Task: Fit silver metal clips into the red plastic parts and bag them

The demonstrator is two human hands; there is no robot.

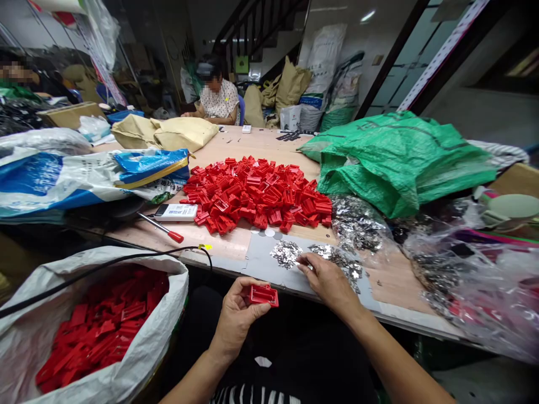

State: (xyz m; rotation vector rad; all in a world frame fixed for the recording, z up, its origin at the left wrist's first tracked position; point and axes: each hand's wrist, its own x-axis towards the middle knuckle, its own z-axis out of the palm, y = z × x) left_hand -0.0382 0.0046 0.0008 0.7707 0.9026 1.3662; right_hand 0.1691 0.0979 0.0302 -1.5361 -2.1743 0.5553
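Pinched between the thumb and fingers of my left hand point(236, 317) is a small red plastic case point(264, 295), its hollow side facing up, held just off the table's front edge. My right hand point(330, 280) reaches over the grey mat with curled fingers, its fingertips at a pile of small shiny metal pieces point(286, 254); whatever is between them is too small to make out. More metal pieces point(347, 261) lie under and beyond that hand. Behind them, a large heap of similar red plastic cases point(256, 193) covers the middle of the table.
A white sack point(177, 292) of red cases stands at lower left, with a black cable point(105, 264) across it. A red-handled tool point(162, 227) lies by a white box point(176, 212). Bags of metal pieces point(360, 224) and a green sack point(404, 160) sit right. Another person point(219, 101) sits opposite.
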